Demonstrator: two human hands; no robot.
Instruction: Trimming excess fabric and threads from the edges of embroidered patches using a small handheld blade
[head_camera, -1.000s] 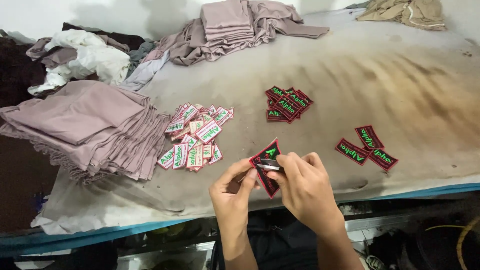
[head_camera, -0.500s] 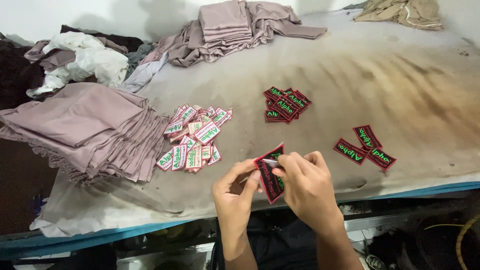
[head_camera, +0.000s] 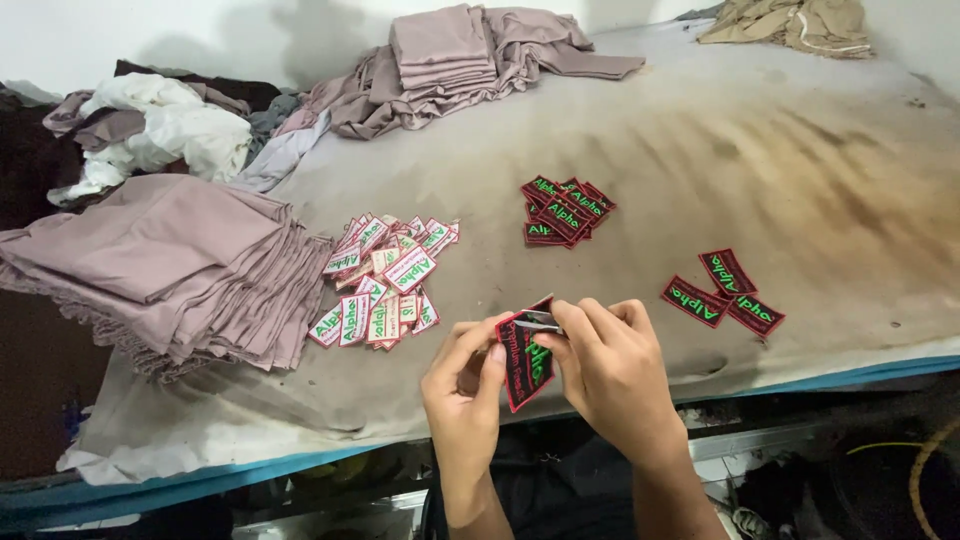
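My left hand (head_camera: 462, 388) and my right hand (head_camera: 610, 372) together pinch a black patch with a red border and green lettering (head_camera: 524, 362) over the table's near edge. The right thumb and forefinger grip a pale strip at the patch's top corner. Just beyond the hands lies a heap of white patches with red borders (head_camera: 385, 280). A pile of black patches (head_camera: 563, 211) sits farther back, and three black patches (head_camera: 722, 290) lie to the right.
A stained grey cloth covers the table (head_camera: 760, 150), which has a blue front edge. A stack of folded mauve fabric (head_camera: 170, 265) lies at the left, more mauve fabric (head_camera: 460, 60) at the back, white cloth (head_camera: 170, 130) at far left, beige cloth (head_camera: 790, 22) at back right.
Both hands have drawn the patch slightly nearer and lower. The right fingers have moved to its top corner, where a pale strip now shows.
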